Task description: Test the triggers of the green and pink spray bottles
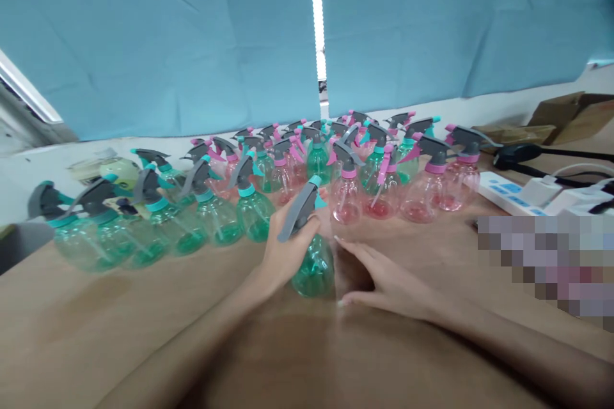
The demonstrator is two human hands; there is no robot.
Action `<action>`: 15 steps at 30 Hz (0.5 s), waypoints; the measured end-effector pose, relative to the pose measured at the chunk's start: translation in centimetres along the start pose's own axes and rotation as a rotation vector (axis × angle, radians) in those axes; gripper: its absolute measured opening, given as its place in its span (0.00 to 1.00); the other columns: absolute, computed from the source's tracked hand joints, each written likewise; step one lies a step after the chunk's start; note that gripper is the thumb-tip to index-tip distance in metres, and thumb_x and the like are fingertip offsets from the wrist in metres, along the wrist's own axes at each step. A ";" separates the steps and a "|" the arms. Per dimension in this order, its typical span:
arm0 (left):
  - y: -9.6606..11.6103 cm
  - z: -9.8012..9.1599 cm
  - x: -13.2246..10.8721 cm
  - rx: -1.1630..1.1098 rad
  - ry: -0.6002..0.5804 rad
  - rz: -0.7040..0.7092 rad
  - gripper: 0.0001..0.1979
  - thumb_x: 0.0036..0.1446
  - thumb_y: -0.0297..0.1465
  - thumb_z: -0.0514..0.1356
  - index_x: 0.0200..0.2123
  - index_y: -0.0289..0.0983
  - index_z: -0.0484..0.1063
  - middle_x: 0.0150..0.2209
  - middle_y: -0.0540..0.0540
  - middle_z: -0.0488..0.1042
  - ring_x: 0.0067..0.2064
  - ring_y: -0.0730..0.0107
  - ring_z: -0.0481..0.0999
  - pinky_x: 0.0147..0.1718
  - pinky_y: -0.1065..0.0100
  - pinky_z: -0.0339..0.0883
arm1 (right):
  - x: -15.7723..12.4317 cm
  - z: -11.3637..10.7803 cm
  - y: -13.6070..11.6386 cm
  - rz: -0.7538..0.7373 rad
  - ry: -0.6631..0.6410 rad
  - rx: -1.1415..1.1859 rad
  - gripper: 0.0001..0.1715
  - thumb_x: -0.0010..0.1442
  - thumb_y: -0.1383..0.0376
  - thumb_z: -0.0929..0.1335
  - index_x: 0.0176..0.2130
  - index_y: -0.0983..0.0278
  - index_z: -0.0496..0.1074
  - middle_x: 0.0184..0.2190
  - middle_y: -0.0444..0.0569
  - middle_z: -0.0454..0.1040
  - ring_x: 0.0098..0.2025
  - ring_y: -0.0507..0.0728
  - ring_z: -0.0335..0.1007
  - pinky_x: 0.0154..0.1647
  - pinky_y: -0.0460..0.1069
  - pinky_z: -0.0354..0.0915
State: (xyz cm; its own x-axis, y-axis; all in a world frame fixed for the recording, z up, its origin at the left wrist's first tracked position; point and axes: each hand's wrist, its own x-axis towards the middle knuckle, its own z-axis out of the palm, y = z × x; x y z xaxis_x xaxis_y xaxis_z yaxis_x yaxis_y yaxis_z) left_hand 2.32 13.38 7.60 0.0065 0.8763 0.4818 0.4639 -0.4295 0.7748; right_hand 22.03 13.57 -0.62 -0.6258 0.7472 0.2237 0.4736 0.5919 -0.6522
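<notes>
I see the left hand [283,249] grasping the round, translucent green plastic spray bottle [313,273] around its neck, probably to keep it upright on the near brown counter [71,332]. The right hand [384,281], spread and empty, is just to its right.

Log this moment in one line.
left hand: grips green trigger spray bottle near neck | right hand: open beside it | behind: pink trigger spray bottles, upright

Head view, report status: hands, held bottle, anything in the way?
Left hand closed around green bottle, below its sprayer. Right hand open beside it, contact unclear. Other bottles crowded just beyond.
</notes>
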 end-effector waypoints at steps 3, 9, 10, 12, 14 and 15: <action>-0.2 0.2 0.0 0.001 0.030 0.013 0.04 0.51 0.27 0.56 0.30 0.39 0.70 0.25 0.54 0.67 0.29 0.71 0.67 0.30 0.70 0.64 | 0.1 0.1 -1.3 -0.009 0.058 0.090 0.52 0.52 0.47 0.71 0.66 0.60 0.48 0.65 0.58 0.56 0.65 0.67 0.53 0.62 0.65 0.55; -0.1 0.2 0.0 -0.063 -0.013 0.019 0.10 0.53 0.32 0.59 0.40 0.38 0.72 0.28 0.53 0.73 0.30 0.71 0.72 0.32 0.69 0.67 | 1.2 0.8 -4.4 -0.122 0.254 0.179 0.54 0.52 0.50 0.73 0.66 0.57 0.44 0.65 0.57 0.56 0.65 0.65 0.53 0.61 0.65 0.55; 0.0 0.2 0.0 -0.076 -0.029 0.026 0.12 0.54 0.32 0.60 0.43 0.38 0.72 0.30 0.52 0.74 0.32 0.71 0.73 0.34 0.68 0.68 | 1.5 1.0 -4.8 -0.140 0.278 0.179 0.53 0.52 0.50 0.73 0.66 0.57 0.45 0.64 0.57 0.57 0.64 0.65 0.54 0.60 0.65 0.56; 0.2 -0.1 -0.1 -0.074 -0.038 0.044 0.16 0.55 0.34 0.60 0.47 0.39 0.71 0.33 0.50 0.76 0.36 0.69 0.75 0.38 0.67 0.69 | 2.1 1.3 -5.6 -0.158 0.316 0.147 0.51 0.53 0.51 0.72 0.65 0.56 0.46 0.62 0.56 0.60 0.63 0.65 0.57 0.58 0.63 0.60; 0.1 -0.4 -0.4 0.000 -0.048 0.048 0.19 0.55 0.36 0.60 0.50 0.41 0.69 0.37 0.49 0.77 0.38 0.67 0.76 0.40 0.66 0.70 | 2.7 1.5 -6.1 -0.146 0.350 0.060 0.47 0.53 0.50 0.72 0.63 0.58 0.50 0.59 0.56 0.64 0.60 0.65 0.62 0.55 0.62 0.63; -0.1 -0.5 -0.7 0.056 -0.065 0.042 0.19 0.56 0.36 0.60 0.51 0.42 0.68 0.38 0.49 0.78 0.39 0.65 0.76 0.40 0.65 0.70 | 2.9 1.6 -6.2 -0.130 0.360 0.008 0.45 0.53 0.50 0.72 0.61 0.59 0.53 0.57 0.56 0.66 0.57 0.66 0.64 0.53 0.62 0.64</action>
State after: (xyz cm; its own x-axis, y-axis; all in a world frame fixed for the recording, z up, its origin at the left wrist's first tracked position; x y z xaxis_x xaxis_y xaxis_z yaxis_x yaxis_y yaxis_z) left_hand 1.80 12.66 7.39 0.0840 0.8709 0.4843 0.5108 -0.4550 0.7295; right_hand 16.34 11.58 2.88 -0.4217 0.7251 0.5444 0.3988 0.6875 -0.6068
